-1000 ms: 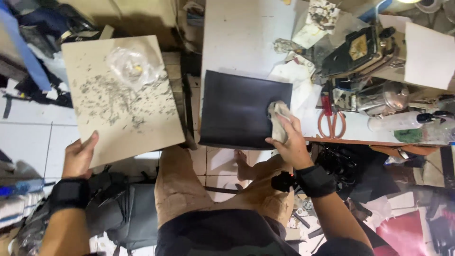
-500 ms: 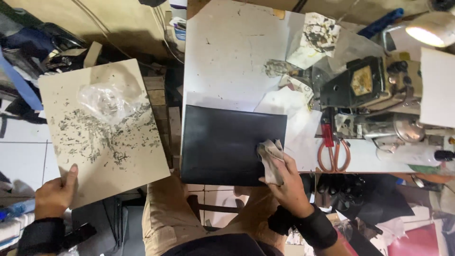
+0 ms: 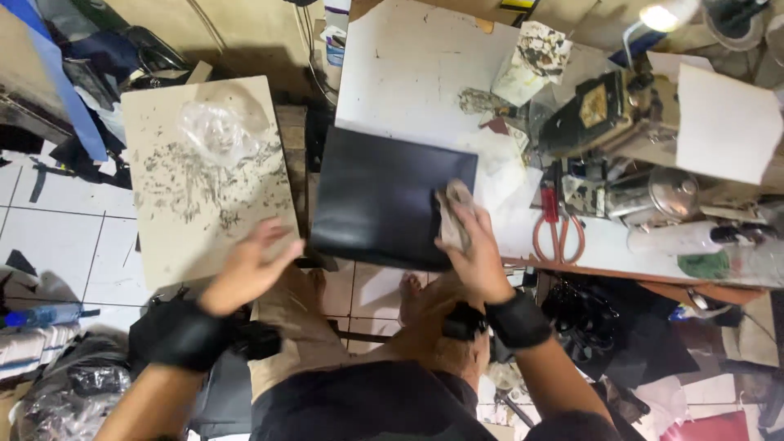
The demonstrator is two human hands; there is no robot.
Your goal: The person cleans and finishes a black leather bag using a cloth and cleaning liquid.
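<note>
A black rectangular sheet (image 3: pixel 384 196) lies at the front edge of the white worktable (image 3: pixel 408 73). My right hand (image 3: pixel 474 249) presses a crumpled grey rag (image 3: pixel 452 214) onto the sheet's right part. My left hand (image 3: pixel 249 265), blurred and with fingers spread, hovers between the sheet's left edge and the near corner of a beige board (image 3: pixel 204 175). The board is speckled with dark bits and carries a clear plastic bag (image 3: pixel 214 131). Both wrists wear black bands.
Red-handled scissors (image 3: pixel 555 224) lie right of the sheet. Beyond them stand a metal pot (image 3: pixel 661 192), a dark machine (image 3: pixel 592 110), white paper (image 3: pixel 723 122) and a stained cloth (image 3: pixel 535 53). Bags and clutter cover the tiled floor (image 3: pixel 49 237) to the left.
My left hand has left the board's lower left corner and swung right toward the black sheet. My right hand with the rag stays on the sheet's right part.
</note>
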